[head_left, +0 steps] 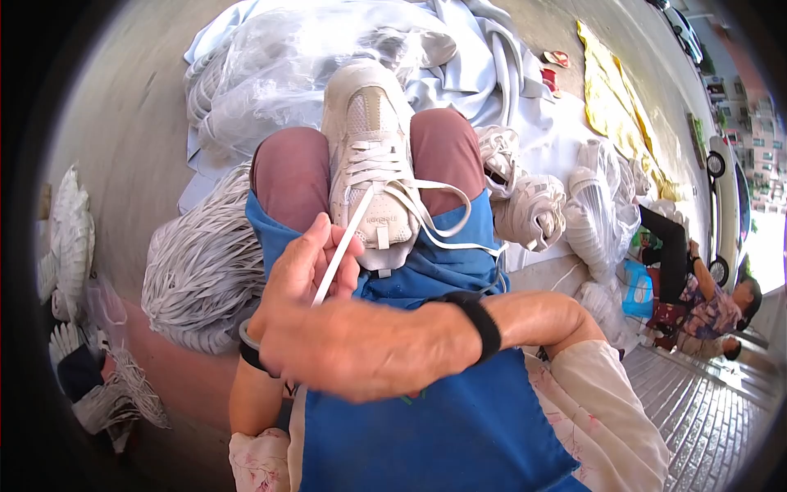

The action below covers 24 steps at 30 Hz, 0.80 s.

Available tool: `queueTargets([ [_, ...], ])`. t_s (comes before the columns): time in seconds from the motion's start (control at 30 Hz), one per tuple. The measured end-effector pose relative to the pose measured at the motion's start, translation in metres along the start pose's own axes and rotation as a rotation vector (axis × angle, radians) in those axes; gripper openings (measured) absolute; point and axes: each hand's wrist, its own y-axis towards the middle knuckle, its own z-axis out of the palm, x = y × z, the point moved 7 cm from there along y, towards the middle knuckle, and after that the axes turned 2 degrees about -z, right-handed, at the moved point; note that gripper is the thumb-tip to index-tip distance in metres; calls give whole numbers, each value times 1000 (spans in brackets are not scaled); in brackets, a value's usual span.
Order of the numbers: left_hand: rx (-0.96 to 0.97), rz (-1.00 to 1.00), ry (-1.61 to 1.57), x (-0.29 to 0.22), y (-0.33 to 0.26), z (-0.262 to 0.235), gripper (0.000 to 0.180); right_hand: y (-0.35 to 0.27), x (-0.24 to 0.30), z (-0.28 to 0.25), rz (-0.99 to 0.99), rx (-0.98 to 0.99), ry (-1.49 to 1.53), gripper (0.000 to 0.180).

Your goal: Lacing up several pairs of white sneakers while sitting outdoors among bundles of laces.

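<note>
One lace (340, 250) in right grip (328, 320), shoe (369, 164) beyond

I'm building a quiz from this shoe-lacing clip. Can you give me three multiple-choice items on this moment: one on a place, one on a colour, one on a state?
1. Where does the pale sneaker rest?
A. on the person's lap, between the knees
B. on the floor by the parked car
C. inside a plastic bag

2. What colour is the apron across the lap?
A. yellow
B. blue
C. black

3. What is the state of the white lace?
A. tied in a finished bow
C. still in the bundle of laces
B. threaded through the shoe, loose end pulled taut

Answers:
1. A, the shoe sits between the two knees, toe pointing away.
2. B, blue cloth covers the lap under the shoe.
3. B, the right hand pinches the lace end, while another loop hangs slack beside the shoe.
</note>
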Motion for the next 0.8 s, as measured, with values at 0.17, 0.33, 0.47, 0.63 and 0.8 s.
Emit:
queueTargets([
  [0.17, 14, 198, 101, -28, 4, 28, 39, 8, 25, 25, -26, 112, 128, 21],
  [0.33, 415, 596, -303, -81, -52, 6, 21, -22, 5, -26, 228, -82, 196, 20],
  [0.47, 592, 979, -426, -119, -146, -21, 18, -66, -20, -84, 507, -314, -45, 12],
  [0.63, 360, 1111, -386, -113, -161, -52, 18, -111, -42, -110, 809, -457, -216, 13],
  [0.8, 276, 1097, -271, -123, -172, -76, 18, -125, -52, -113, 802, -414, -492, 26],
])
